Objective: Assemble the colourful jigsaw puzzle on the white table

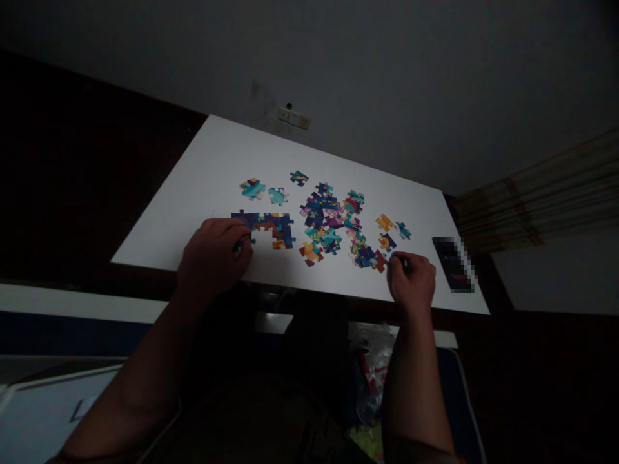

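A white table (pixel 203 174) carries colourful jigsaw pieces. A joined block of pieces (pixel 271 227) lies left of centre, with a loose heap of pieces (pixel 333 219) to its right. My left hand (pixel 215 258) rests at the block's lower left corner, fingers curled and pinching a dark piece (pixel 242 243). My right hand (pixel 412 278) sits near the table's front edge, fingers closed on a small piece (pixel 397 258) at the heap's right end.
A few separate pieces (pixel 253 188) lie further back on the table. A dark phone (pixel 452 263) lies at the right edge. A wall socket (pixel 293 117) is behind the table. A plastic bag (pixel 374 374) sits below, between my arms.
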Demonstrator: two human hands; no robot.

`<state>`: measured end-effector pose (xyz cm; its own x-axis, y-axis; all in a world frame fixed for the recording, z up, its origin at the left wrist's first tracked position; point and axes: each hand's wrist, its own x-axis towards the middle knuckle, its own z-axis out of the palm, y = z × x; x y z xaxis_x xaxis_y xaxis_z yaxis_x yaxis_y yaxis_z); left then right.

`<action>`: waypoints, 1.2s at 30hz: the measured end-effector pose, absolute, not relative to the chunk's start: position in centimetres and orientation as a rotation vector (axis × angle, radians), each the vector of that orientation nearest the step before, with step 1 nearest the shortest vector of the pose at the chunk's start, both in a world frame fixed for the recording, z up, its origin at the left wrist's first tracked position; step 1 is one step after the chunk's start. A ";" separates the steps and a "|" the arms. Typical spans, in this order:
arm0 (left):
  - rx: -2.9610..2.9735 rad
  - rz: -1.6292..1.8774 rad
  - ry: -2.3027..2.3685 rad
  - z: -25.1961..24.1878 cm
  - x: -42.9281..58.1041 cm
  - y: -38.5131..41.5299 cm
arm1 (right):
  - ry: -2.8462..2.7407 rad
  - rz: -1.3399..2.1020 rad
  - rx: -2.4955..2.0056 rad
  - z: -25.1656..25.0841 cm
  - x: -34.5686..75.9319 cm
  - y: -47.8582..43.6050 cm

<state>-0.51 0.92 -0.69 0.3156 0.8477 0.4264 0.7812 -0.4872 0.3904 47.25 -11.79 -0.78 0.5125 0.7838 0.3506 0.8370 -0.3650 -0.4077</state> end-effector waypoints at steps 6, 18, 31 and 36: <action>2.448 0.910 1.529 -0.6 -0.6 1.0 | -1.321 -0.128 -2.208 -0.8 47.3 -11.8; 2.435 0.890 1.533 -0.4 -0.4 0.9 | -1.355 -0.151 -2.187 -1.0 47.5 -11.8; 2.410 0.855 1.546 -0.3 -0.4 0.8 | -1.339 -0.153 -2.212 -0.8 47.3 -11.7; 2.401 0.879 1.539 -0.3 -0.4 0.8 | -1.346 -0.143 -2.208 -0.6 47.2 -11.7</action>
<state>-0.42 0.81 -0.31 0.2991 0.8707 0.3905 0.7786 -0.4593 0.4277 47.20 -11.72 -0.62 0.4944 0.7915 0.3594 0.8492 -0.3515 -0.3940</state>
